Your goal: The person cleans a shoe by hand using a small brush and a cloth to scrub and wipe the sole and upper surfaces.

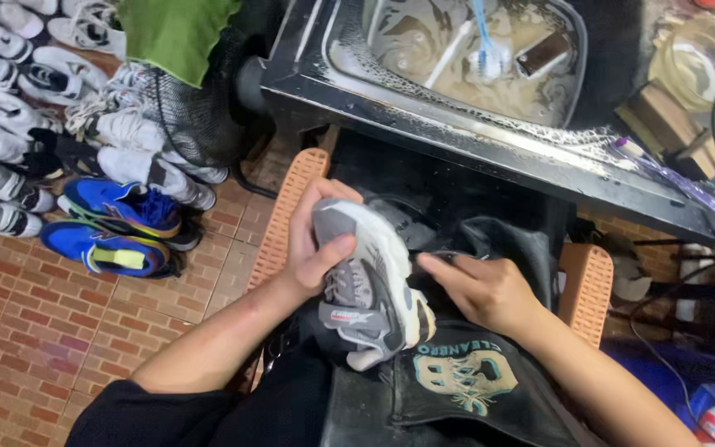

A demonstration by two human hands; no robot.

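A grey and white sneaker (370, 290) lies over my lap on a black apron (448, 389), toe pointing away from me. My left hand (314, 236) grips its toe end, thumb across the upper. My right hand (477, 285) rests at the shoe's right side with fingers bent, touching the shoe near the collar; whether it holds something small is hidden.
A black basin (457, 124) of soapy brown water sits ahead, with brushes (486, 50) lying in it. Orange plastic slippers (287, 215) (587, 285) lie on either side. Rows of sneakers, including a blue pair (117, 223), cover the brick floor at left. Cables hang at right.
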